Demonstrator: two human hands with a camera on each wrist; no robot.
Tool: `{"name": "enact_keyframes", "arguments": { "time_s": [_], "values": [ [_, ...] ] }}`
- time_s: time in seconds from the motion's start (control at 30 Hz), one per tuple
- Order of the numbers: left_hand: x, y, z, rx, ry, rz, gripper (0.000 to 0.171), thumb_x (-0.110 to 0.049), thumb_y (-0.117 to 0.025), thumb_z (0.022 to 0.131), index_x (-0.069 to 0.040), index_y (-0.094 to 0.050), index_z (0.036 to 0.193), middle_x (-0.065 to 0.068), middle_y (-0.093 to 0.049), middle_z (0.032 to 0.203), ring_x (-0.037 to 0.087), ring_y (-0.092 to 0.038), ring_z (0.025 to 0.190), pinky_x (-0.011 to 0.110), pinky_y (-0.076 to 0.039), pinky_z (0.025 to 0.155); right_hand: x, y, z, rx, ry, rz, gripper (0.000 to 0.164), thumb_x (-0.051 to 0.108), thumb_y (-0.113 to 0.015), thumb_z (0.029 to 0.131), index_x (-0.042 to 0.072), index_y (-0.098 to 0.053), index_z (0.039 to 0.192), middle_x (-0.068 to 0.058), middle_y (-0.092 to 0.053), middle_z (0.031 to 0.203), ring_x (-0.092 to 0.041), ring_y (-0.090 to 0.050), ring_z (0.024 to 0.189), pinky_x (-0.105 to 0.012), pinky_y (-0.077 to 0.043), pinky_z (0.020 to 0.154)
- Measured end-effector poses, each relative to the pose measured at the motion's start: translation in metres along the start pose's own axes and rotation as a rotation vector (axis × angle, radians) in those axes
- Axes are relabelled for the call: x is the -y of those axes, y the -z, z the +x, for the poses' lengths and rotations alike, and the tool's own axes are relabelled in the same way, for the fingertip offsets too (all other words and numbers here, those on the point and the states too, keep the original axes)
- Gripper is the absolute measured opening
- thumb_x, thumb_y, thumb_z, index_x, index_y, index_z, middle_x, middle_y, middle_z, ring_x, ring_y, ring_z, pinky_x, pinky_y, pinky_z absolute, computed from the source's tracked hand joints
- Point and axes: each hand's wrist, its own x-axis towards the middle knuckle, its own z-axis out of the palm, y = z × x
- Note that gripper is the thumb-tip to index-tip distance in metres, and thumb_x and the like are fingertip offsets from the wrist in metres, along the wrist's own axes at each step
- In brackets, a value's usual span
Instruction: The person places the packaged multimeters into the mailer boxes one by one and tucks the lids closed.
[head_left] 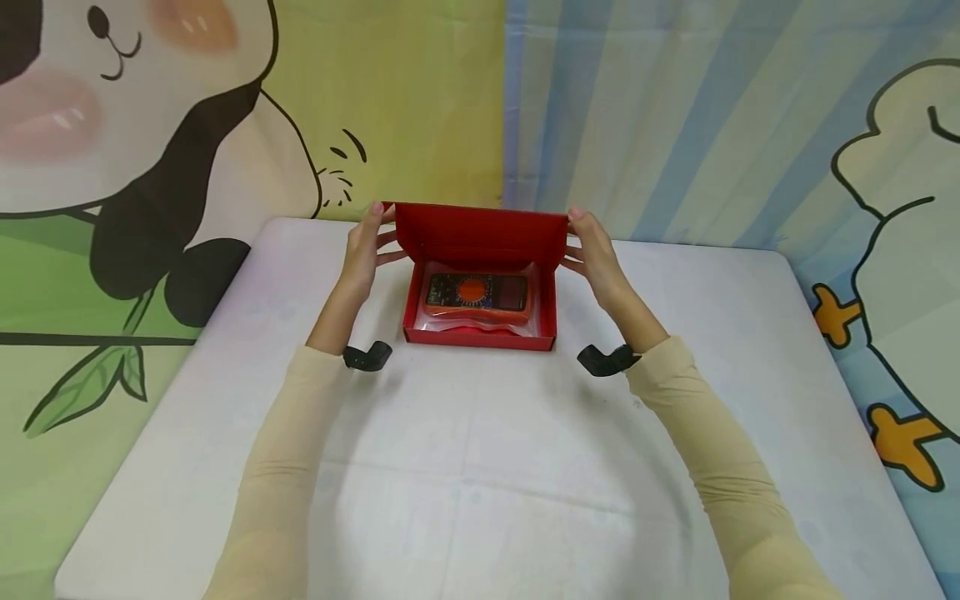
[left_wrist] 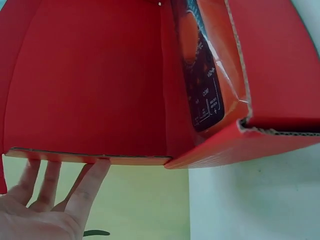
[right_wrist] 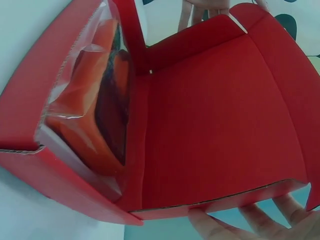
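A red cardboard box (head_left: 480,340) stands on the white table with its hinged lid (head_left: 482,229) raised at the back. Inside lies an orange and black multimeter (head_left: 474,292) with a round orange dial, wrapped in clear plastic. My left hand (head_left: 363,254) touches the lid's left side, fingers spread and fairly straight along the side flap (left_wrist: 90,156). On the opposite side, my right hand (head_left: 597,254) rests its straight fingers against the lid's right flap (right_wrist: 225,201), its thumb near the top corner. The lid stands between both hands.
The white table (head_left: 480,517) extends around the box. Behind it hangs a cartoon-printed curtain (head_left: 420,100) with a panda and a white bird figure. Black wrist straps (head_left: 367,357) project inward from both forearms.
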Motion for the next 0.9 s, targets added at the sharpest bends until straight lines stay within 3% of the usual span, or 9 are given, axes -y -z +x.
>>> {"name": "enact_keyframes", "arguments": {
  "time_s": [0.13, 0.3, 0.43, 0.57, 0.77, 0.9],
  "values": [
    [0.000, 0.002, -0.004, 0.016, -0.004, 0.006, 0.069, -0.051, -0.040, 0.096, 0.004, -0.051, 0.136, 0.021, -0.052, 0.136, 0.035, -0.056, 0.122, 0.043, -0.055, 0.088, -0.001, 0.002, -0.003, 0.015, 0.015, -0.044, 0.060, 0.048, -0.035, 0.097, 0.002, -0.040, 0.136, -0.020, -0.044, 0.141, -0.046, -0.050, 0.126, -0.052, -0.040, 0.107],
    [0.002, 0.003, -0.011, 0.013, -0.032, -0.028, 0.088, -0.068, -0.055, 0.086, 0.006, -0.052, 0.132, 0.019, -0.053, 0.133, 0.033, -0.057, 0.120, 0.039, -0.056, 0.087, -0.006, 0.003, -0.007, 0.017, 0.063, -0.089, 0.062, 0.047, -0.037, 0.097, 0.000, -0.042, 0.137, -0.019, -0.046, 0.141, -0.043, -0.050, 0.126, -0.050, -0.042, 0.105],
    [0.006, 0.003, -0.016, 0.015, -0.040, -0.040, 0.098, -0.076, -0.060, 0.077, 0.007, -0.054, 0.128, 0.015, -0.056, 0.125, 0.038, -0.055, 0.119, 0.041, -0.055, 0.087, -0.013, 0.002, -0.012, 0.026, 0.119, -0.078, 0.061, 0.043, -0.036, 0.098, -0.003, -0.041, 0.138, -0.022, -0.047, 0.139, -0.046, -0.048, 0.128, -0.053, -0.039, 0.106],
    [0.011, 0.004, -0.021, 0.040, -0.062, -0.030, 0.092, -0.071, -0.057, 0.083, 0.007, -0.053, 0.131, 0.015, -0.056, 0.124, 0.040, -0.055, 0.118, 0.043, -0.053, 0.089, -0.019, 0.001, -0.017, 0.011, 0.172, -0.062, 0.059, 0.041, -0.039, 0.100, -0.004, -0.043, 0.137, -0.024, -0.049, 0.134, -0.049, -0.050, 0.124, -0.057, -0.039, 0.105],
    [0.017, 0.007, -0.030, 0.061, -0.118, -0.021, 0.085, -0.067, -0.057, 0.086, 0.000, -0.052, 0.138, 0.008, -0.057, 0.129, 0.031, -0.059, 0.117, 0.040, -0.053, 0.093, -0.024, 0.004, -0.024, 0.033, 0.184, -0.102, 0.053, 0.036, -0.041, 0.102, -0.002, -0.045, 0.139, -0.022, -0.049, 0.138, -0.045, -0.051, 0.124, -0.057, -0.039, 0.104],
    [0.017, 0.006, -0.036, 0.052, -0.171, -0.015, 0.067, -0.054, -0.054, 0.095, -0.004, -0.052, 0.139, 0.012, -0.053, 0.136, 0.034, -0.057, 0.120, 0.038, -0.052, 0.095, -0.023, 0.006, -0.029, 0.052, 0.184, -0.141, 0.051, 0.034, -0.043, 0.102, 0.001, -0.046, 0.141, -0.019, -0.048, 0.142, -0.040, -0.051, 0.126, -0.055, -0.040, 0.105]
  ]
}}
